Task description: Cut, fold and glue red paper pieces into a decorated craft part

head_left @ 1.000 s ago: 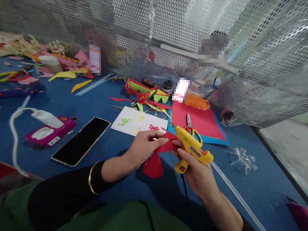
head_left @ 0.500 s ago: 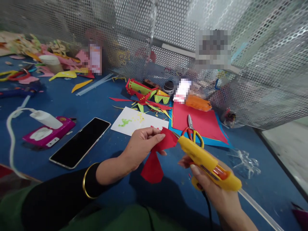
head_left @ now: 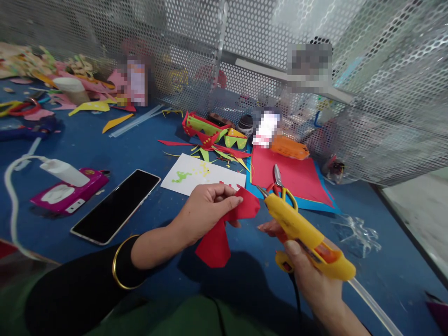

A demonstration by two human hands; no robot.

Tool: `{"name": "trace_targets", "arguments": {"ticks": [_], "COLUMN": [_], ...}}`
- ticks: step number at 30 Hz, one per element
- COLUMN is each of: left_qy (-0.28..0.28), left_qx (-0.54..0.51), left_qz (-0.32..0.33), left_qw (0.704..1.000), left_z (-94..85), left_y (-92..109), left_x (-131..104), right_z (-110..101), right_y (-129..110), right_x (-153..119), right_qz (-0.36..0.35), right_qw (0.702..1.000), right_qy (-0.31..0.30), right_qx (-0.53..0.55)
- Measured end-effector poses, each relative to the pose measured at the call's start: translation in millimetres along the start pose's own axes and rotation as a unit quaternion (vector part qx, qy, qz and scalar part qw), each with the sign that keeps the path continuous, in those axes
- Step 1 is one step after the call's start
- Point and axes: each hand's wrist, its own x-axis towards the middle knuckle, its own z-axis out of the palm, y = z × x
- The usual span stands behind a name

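Observation:
Between thumb and fingers, my left hand [head_left: 210, 205] pinches a red paper cutout [head_left: 214, 245] with two wide, faceted lobes, one reaching right and one hanging down. My right hand [head_left: 311, 266] is wrapped round a yellow hot glue gun [head_left: 304, 228], a clear glue stick [head_left: 376, 305] sticking out of its rear. The gun's metal tip points up and left, a short gap away from the paper's right lobe. Behind the tip lie scissors [head_left: 277, 176] with red and yellow handles, partly hidden by the gun. A white card [head_left: 185, 179] bearing small green, yellow and red paper bits lies beyond my left hand.
Red and blue sheets [head_left: 294, 172] are stacked at the right, an orange packet [head_left: 290, 147] on them. Paper glasses [head_left: 205, 130] and scraps sit at the back, before a perforated metal screen [head_left: 255, 37]. At left are a black phone [head_left: 117, 205] and a purple power socket [head_left: 70, 191].
The glue gun has drawn back slightly to the right, its tip now apart from the red paper. The paper's lower lobe has swung a little left in my left hand.

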Motion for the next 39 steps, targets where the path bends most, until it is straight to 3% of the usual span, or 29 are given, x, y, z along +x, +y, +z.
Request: {"name": "trace_targets", "arguments": {"ticks": [7,16,39], "left_qy": [-0.012,-0.018,-0.002], "left_qx": [-0.011,0.012,0.009], "left_qz": [0.016,0.03,0.003], "left_qw": [1.0,0.999,1.0], "left_z": [0.4,0.5,5.5], "left_y": [-3.6,-7.9,-5.1], "left_x": [2.4,3.2,-0.5], "right_z": [2.6,4.1,-0.4], "right_y": [-4.2,-3.3,-1.9], "right_x": [2.3,3.2,0.0], "right_qz": [-0.054,-0.095,-0.067], "right_qw": [0.996,0.989,0.992], "right_qy": [-0.057,-0.05,-0.044], "right_qx": [-0.052,-0.105,-0.095]}}
